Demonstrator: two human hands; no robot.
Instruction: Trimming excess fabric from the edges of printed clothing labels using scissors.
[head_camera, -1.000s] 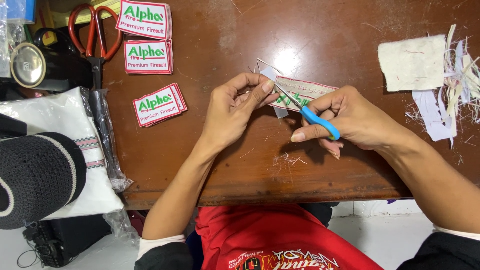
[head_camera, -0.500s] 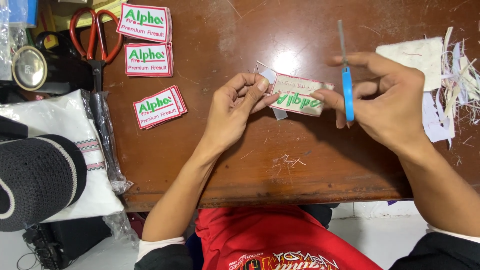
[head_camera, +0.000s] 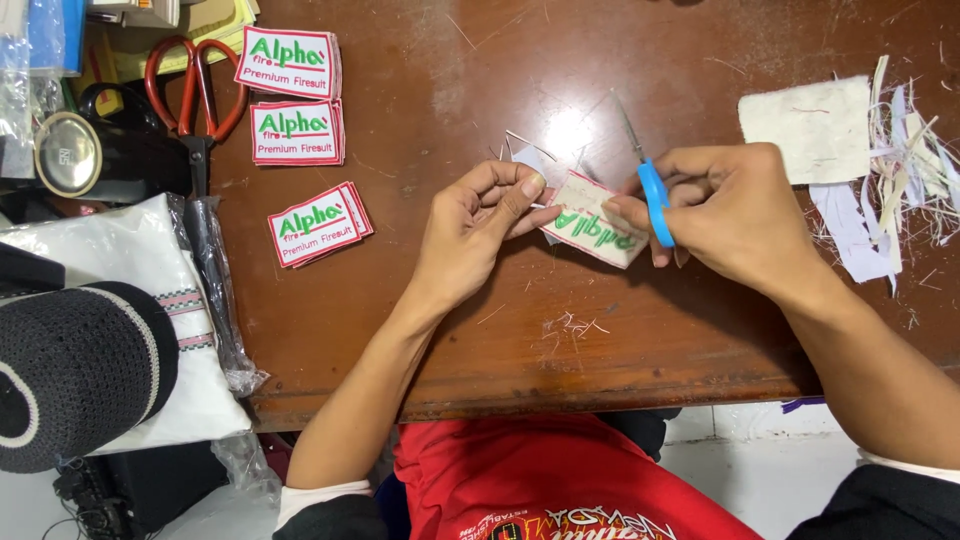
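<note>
Just above the tabletop (head_camera: 620, 350) edge, left hand (head_camera: 480, 235) pinched shut on a white embroidered patch (head_camera: 592, 232). Right hand (head_camera: 735, 220) closed on its other end and a blue-handled thread snipper (head_camera: 650, 190). Likely trimming stray threads; steady aim needed. Beyond, finished patches (head_camera: 315, 222), red scissors (head_camera: 190, 95).

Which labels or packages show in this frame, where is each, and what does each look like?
Patch: held between left hand and right hand; white rectangle, green lettering, red border.
Top stack of patches: far left of table; same colours.
Middle stack: just below it.
Tilted stack: nearer the person.
Clear plastic bag: left table edge.
</note>
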